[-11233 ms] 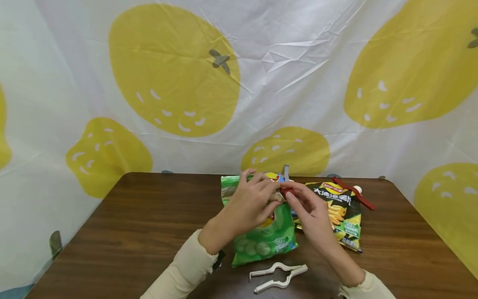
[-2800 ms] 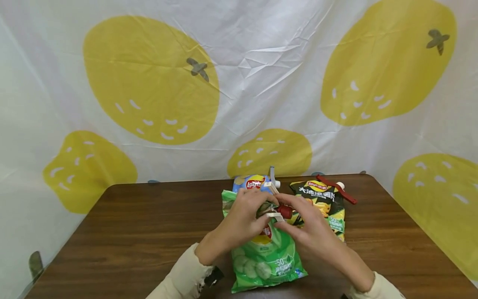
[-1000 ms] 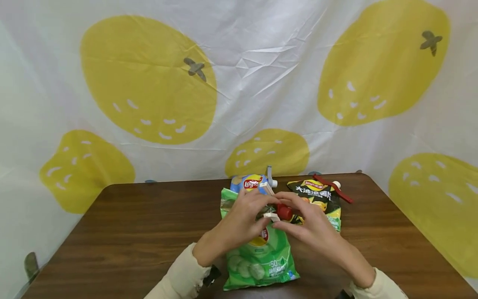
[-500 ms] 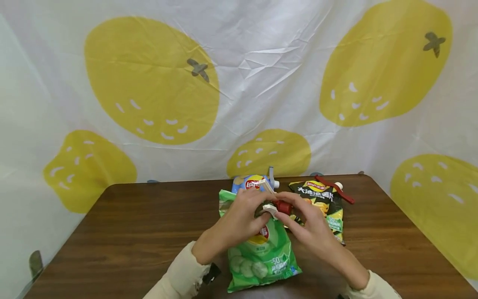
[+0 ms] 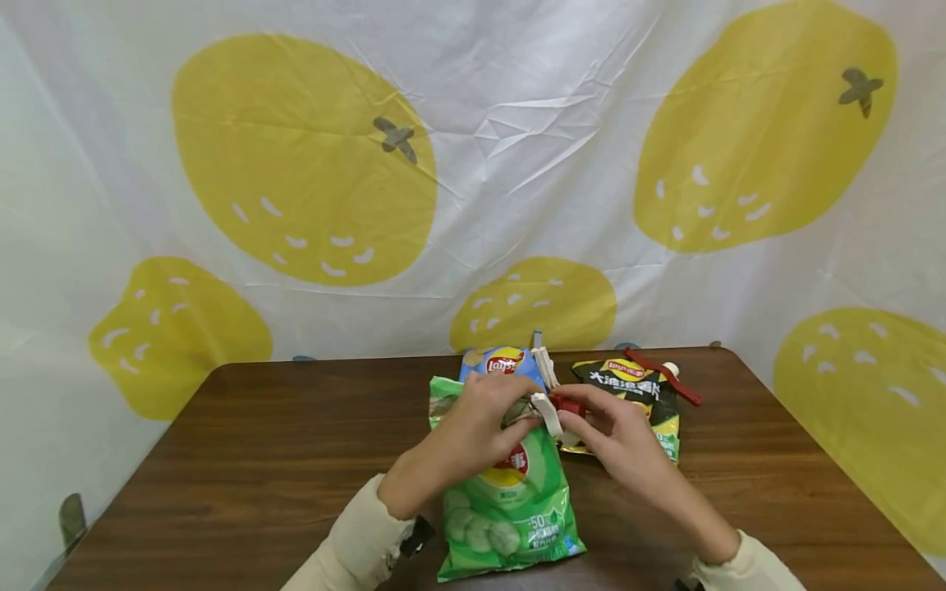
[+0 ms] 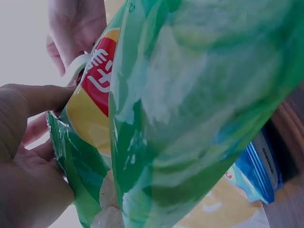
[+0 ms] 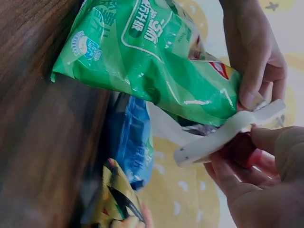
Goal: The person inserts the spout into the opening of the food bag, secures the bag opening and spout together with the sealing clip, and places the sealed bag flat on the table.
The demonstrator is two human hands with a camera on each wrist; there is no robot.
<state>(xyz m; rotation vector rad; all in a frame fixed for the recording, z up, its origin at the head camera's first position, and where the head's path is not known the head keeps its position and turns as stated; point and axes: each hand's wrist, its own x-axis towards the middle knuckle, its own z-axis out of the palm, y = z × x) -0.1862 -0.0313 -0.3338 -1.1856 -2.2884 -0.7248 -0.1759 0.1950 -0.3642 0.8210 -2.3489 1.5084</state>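
A green chip bag hangs upright near the table's front, its gathered top pinched in my left hand. At the gathered corner is a red screw cap, also visible as a red cap in the right wrist view. A white bag clip stands with its two arms spread on either side of the bag's neck. My right hand pinches this clip beside the cap, thumb on one side, fingers curled beneath. In the left wrist view the green bag hides most of the clip.
Behind the hands lies a blue Lay's bag with a grey clip. To its right is a black chip bag with a red clip and white cap. A lemon-print cloth hangs behind the brown table.
The white clip, lying spread on the table 11 s ago, is now at the green bag's neck. Over the last second its arms have turned and shifted right, and the right hand has closed in round the cap.
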